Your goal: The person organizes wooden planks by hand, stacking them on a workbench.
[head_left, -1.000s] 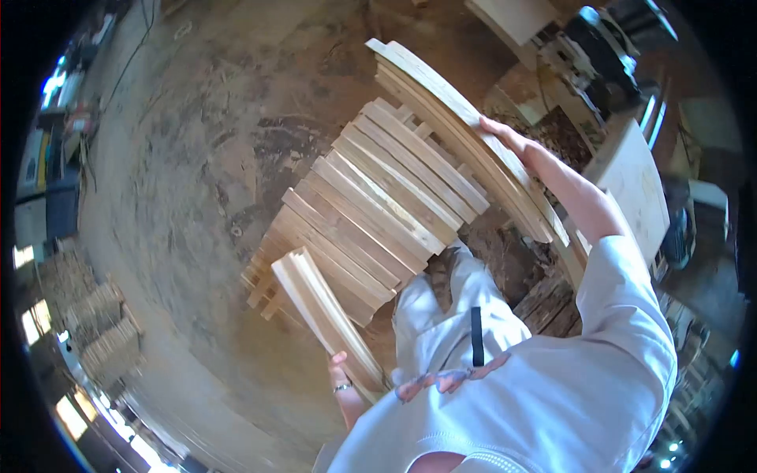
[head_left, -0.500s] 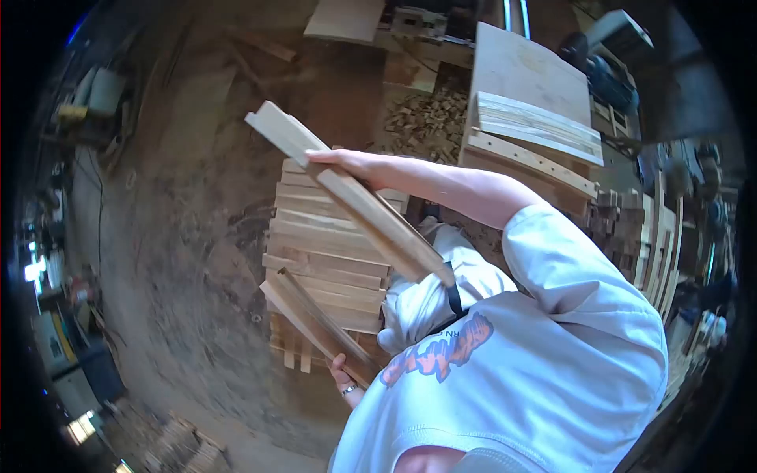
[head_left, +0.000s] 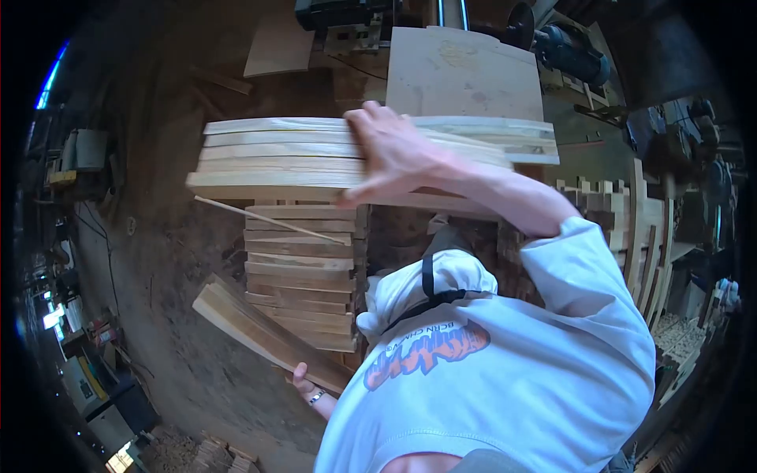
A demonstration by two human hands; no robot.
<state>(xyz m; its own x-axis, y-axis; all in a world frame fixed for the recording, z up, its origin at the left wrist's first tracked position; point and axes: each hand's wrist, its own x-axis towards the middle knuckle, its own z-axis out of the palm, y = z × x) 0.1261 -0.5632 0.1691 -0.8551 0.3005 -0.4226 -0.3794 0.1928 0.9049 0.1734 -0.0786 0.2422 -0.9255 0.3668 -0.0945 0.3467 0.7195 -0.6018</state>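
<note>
My right hand [head_left: 394, 150] is spread over a bundle of long pale wooden slats [head_left: 276, 158] that lies level across the upper middle of the view. Low on the left, my left hand [head_left: 307, 386] grips the near end of another bundle of planks [head_left: 252, 327], which slants up and to the left. Between the two bundles, a stack of cut boards [head_left: 300, 268] rests on the dusty floor. A thin wood strip [head_left: 260, 221] lies across the top of that stack.
A flat plywood panel [head_left: 461, 71] on a machine table sits behind the raised slats. Curved wooden parts [head_left: 646, 229] stand in racks at the right. A motor [head_left: 572, 51] is at the upper right. Machines and clutter line the left edge.
The view has swung round. The bundle under my right hand has turned from a steep slant to level and come closer. The left-hand planks have tilted lower and leftward.
</note>
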